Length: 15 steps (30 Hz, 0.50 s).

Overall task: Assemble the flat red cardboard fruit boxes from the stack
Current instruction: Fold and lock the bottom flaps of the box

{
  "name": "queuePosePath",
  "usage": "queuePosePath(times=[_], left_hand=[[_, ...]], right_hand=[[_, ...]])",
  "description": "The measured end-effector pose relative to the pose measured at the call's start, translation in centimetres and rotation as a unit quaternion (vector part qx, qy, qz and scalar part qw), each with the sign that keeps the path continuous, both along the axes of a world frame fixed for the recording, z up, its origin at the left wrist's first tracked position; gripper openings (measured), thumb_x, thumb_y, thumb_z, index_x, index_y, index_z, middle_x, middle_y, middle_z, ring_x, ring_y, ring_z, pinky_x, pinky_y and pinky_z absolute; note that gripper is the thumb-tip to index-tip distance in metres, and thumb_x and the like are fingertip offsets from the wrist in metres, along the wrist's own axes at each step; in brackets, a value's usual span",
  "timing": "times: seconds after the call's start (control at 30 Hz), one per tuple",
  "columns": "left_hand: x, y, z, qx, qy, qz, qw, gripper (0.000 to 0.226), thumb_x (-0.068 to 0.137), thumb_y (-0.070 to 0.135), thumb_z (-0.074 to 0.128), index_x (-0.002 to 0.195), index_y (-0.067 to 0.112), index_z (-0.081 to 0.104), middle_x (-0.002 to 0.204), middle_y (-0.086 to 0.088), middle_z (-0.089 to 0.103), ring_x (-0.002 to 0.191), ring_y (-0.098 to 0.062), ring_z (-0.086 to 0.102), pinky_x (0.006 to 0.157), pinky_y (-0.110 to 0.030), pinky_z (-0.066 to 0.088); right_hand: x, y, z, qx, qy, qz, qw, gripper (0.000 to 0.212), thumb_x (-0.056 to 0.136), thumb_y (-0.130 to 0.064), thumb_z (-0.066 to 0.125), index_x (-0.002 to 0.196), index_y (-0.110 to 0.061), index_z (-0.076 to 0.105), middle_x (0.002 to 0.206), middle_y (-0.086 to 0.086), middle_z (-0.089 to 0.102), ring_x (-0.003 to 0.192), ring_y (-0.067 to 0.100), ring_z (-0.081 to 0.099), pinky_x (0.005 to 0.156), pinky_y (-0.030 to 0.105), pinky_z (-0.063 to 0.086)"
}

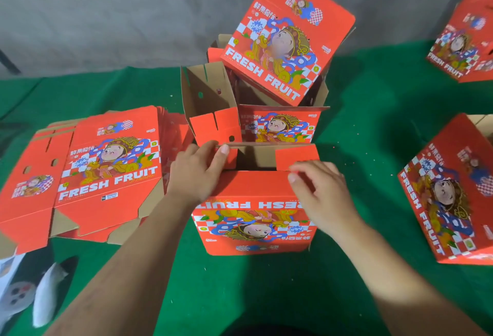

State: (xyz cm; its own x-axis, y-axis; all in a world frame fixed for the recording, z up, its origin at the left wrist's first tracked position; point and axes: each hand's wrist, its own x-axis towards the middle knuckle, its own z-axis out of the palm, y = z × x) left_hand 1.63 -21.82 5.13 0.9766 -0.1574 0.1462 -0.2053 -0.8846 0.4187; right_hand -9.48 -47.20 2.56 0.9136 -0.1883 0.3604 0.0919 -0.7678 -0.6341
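Note:
A red fruit box (253,218) stands upside down on the green table (240,282) right in front of me, its print inverted and its bottom flaps partly folded in. My left hand (197,173) grips the left end of the far flap, thumb over its edge. My right hand (317,189) pinches the small red side flap (296,158) at the right. A stack of flat red boxes (106,170) lies to the left.
Behind the held box stands an open box (277,124) with another box (285,42) tilted inside it. More assembled boxes lie at the right (450,189) and the far right (464,42). A grey wall rises behind the table. A dark object (40,282) lies at lower left.

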Motion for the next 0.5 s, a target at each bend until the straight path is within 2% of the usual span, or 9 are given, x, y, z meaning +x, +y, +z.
queuePosePath(times=[0.07,0.13,0.17,0.2,0.27,0.3,0.4,0.47,0.5], left_hand=[[-0.2,0.6,-0.2,-0.132,0.032,0.013,0.991,0.070,0.088,0.086,0.021,0.112,0.041,0.069,0.123,-0.006,0.056,0.126,-0.034,0.049,0.114,-0.051,0.034],[0.1,0.9,-0.4,-0.246,0.123,-0.012,0.961,0.058,0.089,0.083,0.042,0.094,0.033,0.071,0.127,-0.006,0.053,0.130,-0.025,0.049,0.118,-0.047,0.033],[-0.1,1.0,-0.4,-0.232,0.147,-0.031,0.961,0.049,0.087,0.077,0.058,0.100,0.032,0.067,0.131,-0.006,0.048,0.130,-0.019,0.047,0.117,-0.041,0.035],[-0.2,1.0,-0.3,-0.183,0.156,-0.039,0.970,0.056,0.082,0.070,0.072,0.119,0.030,0.060,0.137,-0.006,0.041,0.129,-0.013,0.045,0.114,-0.035,0.036],[-0.2,0.5,-0.2,-0.107,0.170,-0.011,0.980,0.102,0.074,0.060,0.085,0.154,0.028,0.031,0.152,-0.005,0.023,0.133,-0.021,0.046,0.114,-0.039,0.038],[-0.2,0.0,0.0,-0.063,0.176,0.015,0.982,0.115,0.072,0.061,0.086,0.160,0.029,0.020,0.154,-0.003,0.017,0.135,-0.030,0.048,0.114,-0.045,0.040],[-0.5,-1.4,0.3,0.087,0.155,0.049,0.983,0.118,0.067,0.070,0.083,0.159,0.030,0.020,0.146,-0.005,0.014,0.128,-0.042,0.052,0.107,-0.055,0.047],[-0.8,-1.4,0.1,0.092,0.128,0.032,0.987,0.106,0.069,0.072,0.080,0.151,0.028,0.032,0.143,-0.004,0.017,0.127,-0.041,0.051,0.107,-0.052,0.048],[-0.8,-1.0,0.0,0.045,0.134,0.022,0.990,0.097,0.073,0.073,0.077,0.149,0.027,0.038,0.144,-0.004,0.019,0.129,-0.039,0.051,0.111,-0.048,0.045]], right_hand=[[0.9,0.0,0.9,0.164,0.002,-0.023,0.986,0.027,0.096,-0.052,0.047,0.103,-0.036,0.067,0.100,-0.021,0.068,0.103,0.014,0.057,0.096,0.040,0.046],[1.9,-0.2,1.3,0.240,0.021,-0.073,0.968,0.045,0.089,-0.065,0.046,0.118,-0.035,0.063,0.114,-0.012,0.064,0.117,0.019,0.056,0.107,0.040,0.043],[2.4,-0.5,1.5,0.215,0.065,-0.083,0.971,0.061,0.085,-0.072,0.047,0.134,-0.036,0.057,0.130,-0.004,0.055,0.129,0.023,0.047,0.114,0.038,0.036],[2.7,-0.7,1.7,0.168,0.130,-0.076,0.974,0.077,0.082,-0.076,0.051,0.148,-0.039,0.044,0.143,0.001,0.040,0.138,0.025,0.035,0.116,0.037,0.029],[3.3,-0.9,2.0,0.062,0.257,-0.025,0.964,0.099,0.079,-0.074,0.066,0.159,-0.048,0.015,0.157,-0.011,0.013,0.145,0.026,0.024,0.117,0.042,0.030],[3.5,-0.9,2.3,0.022,0.293,-0.011,0.956,0.105,0.078,-0.070,0.072,0.160,-0.049,0.009,0.159,-0.013,0.006,0.145,0.029,0.030,0.114,0.044,0.038],[4.5,0.1,2.5,-0.114,0.325,-0.066,0.937,0.109,0.069,-0.072,0.080,0.151,-0.044,0.014,0.146,0.001,0.013,0.118,0.035,0.060,0.082,0.041,0.049],[4.7,0.6,2.8,-0.160,0.335,-0.093,0.924,0.106,0.066,-0.075,0.081,0.145,-0.038,0.021,0.134,0.004,0.018,0.109,0.036,0.062,0.076,0.040,0.047],[4.7,0.3,2.7,-0.144,0.327,-0.084,0.930,0.101,0.066,-0.077,0.079,0.142,-0.036,0.026,0.130,0.003,0.019,0.107,0.035,0.062,0.078,0.041,0.049]])
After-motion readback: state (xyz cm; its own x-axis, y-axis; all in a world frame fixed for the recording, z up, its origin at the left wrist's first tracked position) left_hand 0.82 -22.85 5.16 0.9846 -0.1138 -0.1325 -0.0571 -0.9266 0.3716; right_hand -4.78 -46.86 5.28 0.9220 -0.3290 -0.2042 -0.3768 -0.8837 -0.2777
